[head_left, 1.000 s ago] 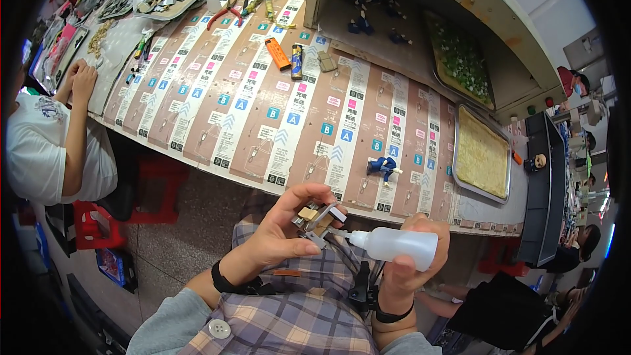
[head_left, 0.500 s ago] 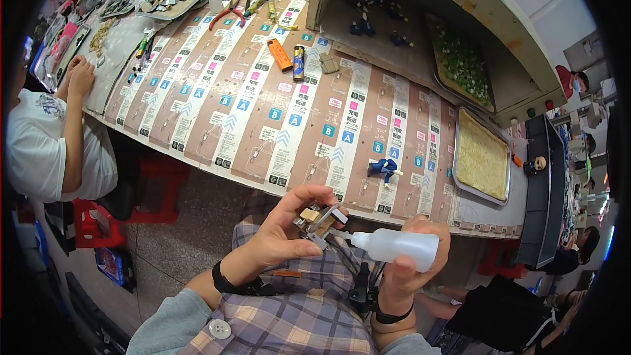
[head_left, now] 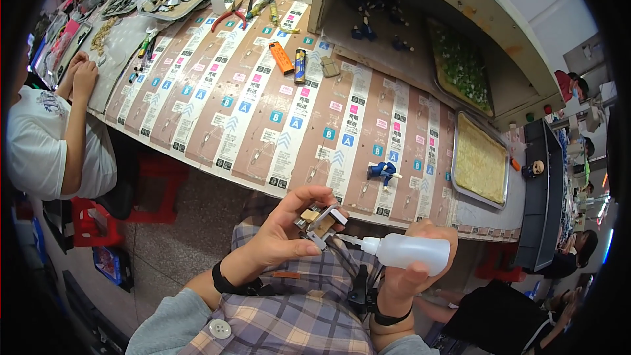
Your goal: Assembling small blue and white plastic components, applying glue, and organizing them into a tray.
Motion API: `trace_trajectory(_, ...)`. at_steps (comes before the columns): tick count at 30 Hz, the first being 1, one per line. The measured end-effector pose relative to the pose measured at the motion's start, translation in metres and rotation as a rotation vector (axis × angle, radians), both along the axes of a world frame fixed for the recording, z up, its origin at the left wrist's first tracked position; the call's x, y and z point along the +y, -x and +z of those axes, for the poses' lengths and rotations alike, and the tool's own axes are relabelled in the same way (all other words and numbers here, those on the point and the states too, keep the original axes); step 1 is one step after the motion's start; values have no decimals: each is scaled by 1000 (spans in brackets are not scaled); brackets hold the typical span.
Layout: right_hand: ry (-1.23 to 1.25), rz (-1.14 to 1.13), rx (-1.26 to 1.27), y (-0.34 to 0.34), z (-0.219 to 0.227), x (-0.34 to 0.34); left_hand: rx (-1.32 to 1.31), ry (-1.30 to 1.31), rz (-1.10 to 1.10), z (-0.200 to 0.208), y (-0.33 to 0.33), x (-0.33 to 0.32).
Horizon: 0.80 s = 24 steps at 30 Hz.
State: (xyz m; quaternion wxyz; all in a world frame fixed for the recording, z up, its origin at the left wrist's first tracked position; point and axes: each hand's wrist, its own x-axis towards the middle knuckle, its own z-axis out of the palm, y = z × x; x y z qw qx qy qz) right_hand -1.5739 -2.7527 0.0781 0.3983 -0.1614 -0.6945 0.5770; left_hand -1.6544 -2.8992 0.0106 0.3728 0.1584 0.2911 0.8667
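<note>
My left hand (head_left: 284,229) is closed around a small hinged-looking piece (head_left: 322,223) of grey metal and tan parts, held over my lap in front of the table edge. Its fingers curl behind the piece and the thumb lies along the near side. In my right hand (head_left: 396,289) a white squeeze bottle (head_left: 415,252) lies nearly level, its thin nozzle pointing left at the piece. The nozzle tip is close beside the piece's right side; whether they touch I cannot tell. On the table beyond sits a small blue figure (head_left: 381,171).
An orange lighter (head_left: 281,58), a blue-and-yellow lighter (head_left: 300,66) and red-handled pliers (head_left: 230,16) lie farther back. At right stand a lined metal tray (head_left: 453,151) and a dark bin (head_left: 540,190); a shelf box (head_left: 526,46) rises behind. A co-worker (head_left: 49,138) sits at left.
My right hand has drawn the bottle a little to the right, so its nozzle has backed off from the piece. My left hand has barely moved.
</note>
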Motion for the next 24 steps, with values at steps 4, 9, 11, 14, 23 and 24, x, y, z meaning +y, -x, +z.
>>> trace_trajectory(4,2,28,-35,0,3,-2,-4,-35,4,0,0,2)
trace_trajectory(9,96,59,101,-1,0,-2,16,-89,-34,-2,0,2)
trace_trajectory(11,92,84,110,-1,0,-2,6,-85,-21,-2,0,2)
trace_trajectory(14,78,111,90,-1,-1,-2,-3,-72,-18,-1,0,1)
trace_trajectory(23,58,130,85,-1,-4,0,7,-48,-30,-2,1,1)
trace_trajectory(24,54,130,82,-1,-4,0,7,-49,-29,-2,1,1)
